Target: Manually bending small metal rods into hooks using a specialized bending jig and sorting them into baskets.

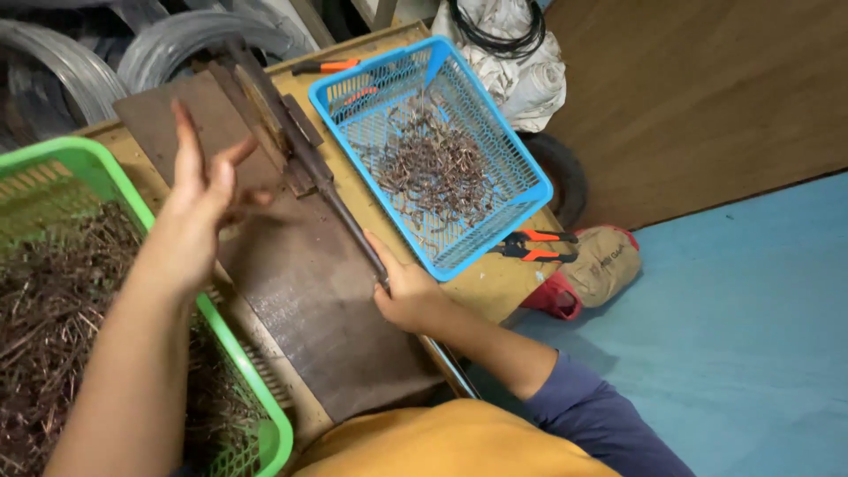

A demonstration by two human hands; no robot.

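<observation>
My left hand (201, 199) is raised above a dark metal plate (300, 291), fingers spread, with nothing visible in it. My right hand (408, 291) grips the lower end of a long dark lever handle (340, 208) that runs diagonally up to a rusty cutting block (269, 110). A green basket (252, 371) at the left holds a heap of thin brown wire pieces. A blue basket (442, 150) at the upper right holds several bent wire pieces.
Orange-handled cutters (530, 246) lie on the bench edge below the blue basket. Another orange-handled tool (327, 65) lies behind it. Coils of grey wire (97, 53) stand at the back left. A red and tan slipper (587, 269) rests on the blue floor.
</observation>
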